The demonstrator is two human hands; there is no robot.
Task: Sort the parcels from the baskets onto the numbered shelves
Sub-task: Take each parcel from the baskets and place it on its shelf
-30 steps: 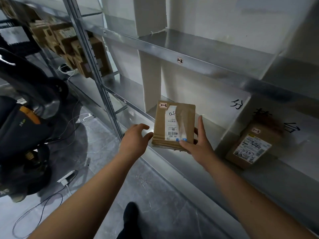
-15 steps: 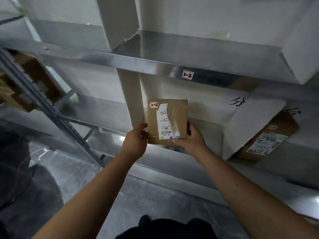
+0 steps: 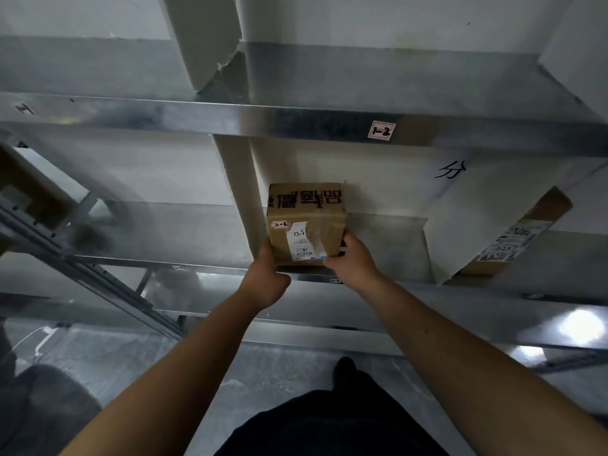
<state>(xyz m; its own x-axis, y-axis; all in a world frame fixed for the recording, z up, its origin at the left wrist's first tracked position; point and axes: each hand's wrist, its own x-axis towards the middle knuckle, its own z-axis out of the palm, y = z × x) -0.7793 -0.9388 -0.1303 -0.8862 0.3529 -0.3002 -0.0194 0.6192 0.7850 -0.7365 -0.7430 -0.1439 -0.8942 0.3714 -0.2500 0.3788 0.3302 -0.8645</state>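
Observation:
A small brown cardboard parcel (image 3: 306, 222) with a white shipping label and a small tag reading 2-2 sits at the front of the middle metal shelf (image 3: 388, 284). My left hand (image 3: 266, 281) grips its left lower side. My right hand (image 3: 353, 261) grips its right lower corner, thumb on the front face. The shelf above (image 3: 230, 120) carries a tag marked 1-2 (image 3: 381, 130). The parcel's top face shows black printed characters.
A white paper divider (image 3: 460, 225) with a handwritten character stands right of the parcel, and another labelled brown parcel (image 3: 516, 238) leans behind it. A white pillar (image 3: 237, 179) runs behind the shelves. More cardboard boxes (image 3: 29, 189) sit in the left bay. Grey floor lies below.
Both hands have carried the parcel forward and set it onto the middle shelf, tipping it so its top face now shows. My view has moved closer to the shelves.

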